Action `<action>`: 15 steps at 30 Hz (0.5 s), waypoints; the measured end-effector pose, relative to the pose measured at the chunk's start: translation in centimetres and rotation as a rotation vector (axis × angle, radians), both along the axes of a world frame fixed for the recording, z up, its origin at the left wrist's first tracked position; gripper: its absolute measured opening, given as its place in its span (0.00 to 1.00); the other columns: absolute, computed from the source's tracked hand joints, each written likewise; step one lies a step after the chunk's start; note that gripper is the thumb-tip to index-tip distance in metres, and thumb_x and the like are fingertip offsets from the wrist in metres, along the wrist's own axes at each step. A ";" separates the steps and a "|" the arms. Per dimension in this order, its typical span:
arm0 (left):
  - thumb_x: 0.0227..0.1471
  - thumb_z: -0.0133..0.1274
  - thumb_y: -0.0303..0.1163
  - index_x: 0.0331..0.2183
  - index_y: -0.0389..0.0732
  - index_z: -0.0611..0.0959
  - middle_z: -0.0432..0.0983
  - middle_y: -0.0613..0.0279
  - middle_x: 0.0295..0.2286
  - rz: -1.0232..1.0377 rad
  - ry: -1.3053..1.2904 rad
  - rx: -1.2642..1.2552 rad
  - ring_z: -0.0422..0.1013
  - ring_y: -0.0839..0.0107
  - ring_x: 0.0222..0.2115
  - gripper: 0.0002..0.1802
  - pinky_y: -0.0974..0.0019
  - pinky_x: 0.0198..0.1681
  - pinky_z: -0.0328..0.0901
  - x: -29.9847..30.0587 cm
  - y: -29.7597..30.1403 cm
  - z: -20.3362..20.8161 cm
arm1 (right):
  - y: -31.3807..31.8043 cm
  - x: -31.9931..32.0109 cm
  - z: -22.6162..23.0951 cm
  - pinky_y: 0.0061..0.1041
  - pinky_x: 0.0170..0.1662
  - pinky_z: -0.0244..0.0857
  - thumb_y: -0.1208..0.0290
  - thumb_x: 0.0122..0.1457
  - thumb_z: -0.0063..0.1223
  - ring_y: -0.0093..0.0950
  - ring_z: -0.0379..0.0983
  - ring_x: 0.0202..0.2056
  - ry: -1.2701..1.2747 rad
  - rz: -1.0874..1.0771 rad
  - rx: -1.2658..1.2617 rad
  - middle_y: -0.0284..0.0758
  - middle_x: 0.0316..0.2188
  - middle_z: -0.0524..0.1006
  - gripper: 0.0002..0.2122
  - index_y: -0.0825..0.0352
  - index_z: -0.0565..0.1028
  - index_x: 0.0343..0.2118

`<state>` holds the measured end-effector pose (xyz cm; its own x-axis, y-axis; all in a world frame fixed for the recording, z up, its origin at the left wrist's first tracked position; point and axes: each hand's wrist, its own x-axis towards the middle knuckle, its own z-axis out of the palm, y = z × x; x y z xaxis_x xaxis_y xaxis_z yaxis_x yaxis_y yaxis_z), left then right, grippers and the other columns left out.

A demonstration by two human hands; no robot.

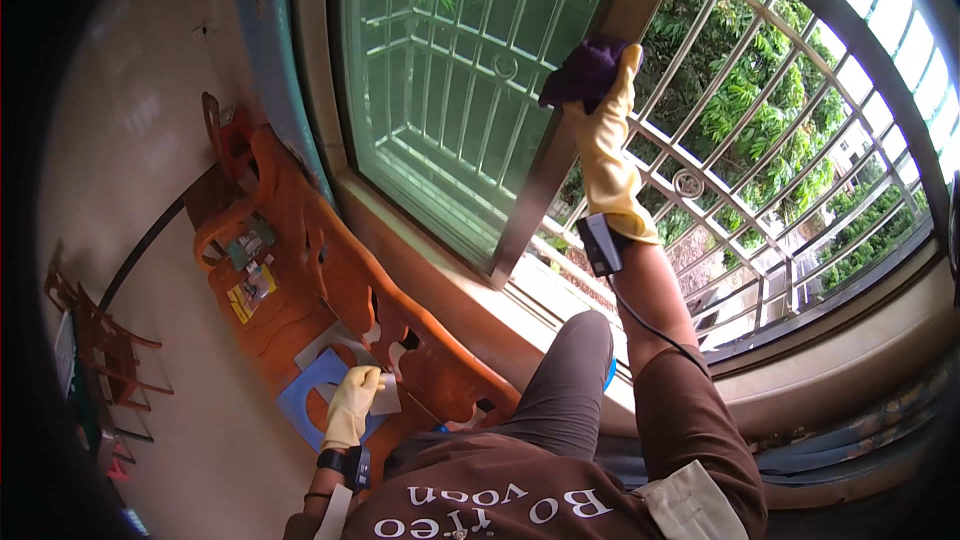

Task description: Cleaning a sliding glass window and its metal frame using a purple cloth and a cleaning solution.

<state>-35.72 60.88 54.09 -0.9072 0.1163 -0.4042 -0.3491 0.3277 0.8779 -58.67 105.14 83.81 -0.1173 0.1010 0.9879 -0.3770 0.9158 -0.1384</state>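
Observation:
My right hand (606, 155), in a long yellow rubber glove, reaches up and presses a dark purple cloth (586, 72) against the dark upright frame (545, 175) of a sliding window. A small black device with a cable is strapped at that wrist. My left hand (352, 402), also in a yellow glove, hangs low beside me over the wooden bench (330, 270). Its fingers are curled, and a pale flat thing lies right by it; I cannot tell whether the hand holds it. My knee (578, 365) in dark trousers rests near the window sill (470, 290).
A white metal grille (760, 140) covers the window's outside, with green trees beyond. The carved orange bench carries small packets (250, 285) and a blue pad (303, 398). A wooden chair (105, 350) stands on the pale floor at the left.

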 end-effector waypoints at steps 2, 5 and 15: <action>0.64 0.48 0.39 0.45 0.28 0.80 0.84 0.50 0.38 0.019 -0.008 0.028 0.81 0.63 0.38 0.21 0.65 0.45 0.71 1.3 -1.0 -1.0 | -0.9 -0.1 -0.3 0.44 0.60 0.64 0.85 0.42 0.67 0.52 0.67 0.57 -0.089 0.047 -0.140 0.54 0.55 0.67 0.53 0.61 0.48 0.73; 0.63 0.47 0.38 0.42 0.28 0.81 0.85 0.50 0.36 0.015 -0.042 -0.030 0.81 0.64 0.37 0.20 0.66 0.43 0.72 3.1 -2.1 -2.2 | -0.7 0.4 -1.0 0.44 0.59 0.64 0.88 0.41 0.64 0.54 0.66 0.56 -0.221 0.040 -0.214 0.52 0.51 0.67 0.56 0.51 0.47 0.74; 0.61 0.46 0.38 0.37 0.28 0.84 0.85 0.51 0.34 -0.027 -0.019 -0.021 0.81 0.64 0.35 0.21 0.65 0.41 0.73 4.1 -3.1 -6.2 | 4.8 10.1 1.1 0.29 0.47 0.78 0.68 0.68 0.53 0.23 0.76 0.41 -0.141 0.767 -0.419 0.34 0.45 0.74 0.24 0.50 0.61 0.65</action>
